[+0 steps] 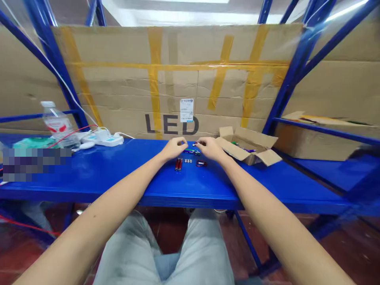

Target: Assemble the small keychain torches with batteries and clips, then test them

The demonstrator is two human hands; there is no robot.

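My left hand (174,148) is over the blue table with its fingers curled together; whatever may be between them is too small to make out. Opposite it, my right hand (210,148) pinches a small shiny metal piece (195,144) between thumb and finger. Under and between the hands lie slim green and blue metal parts (190,151). Two short red metal tubes (178,164) lie side by side nearer me. To their right are several small silver button cells (188,161) in a cluster and a red carabiner (201,163).
An open cardboard box (247,144) with colourful small parts stands right of my hands. At left are a power strip (103,138), cables and a plastic bottle (59,122). A large cardboard panel (124,95) closes off the back, between blue posts. The blue table's (190,194) front edge is above my knees.
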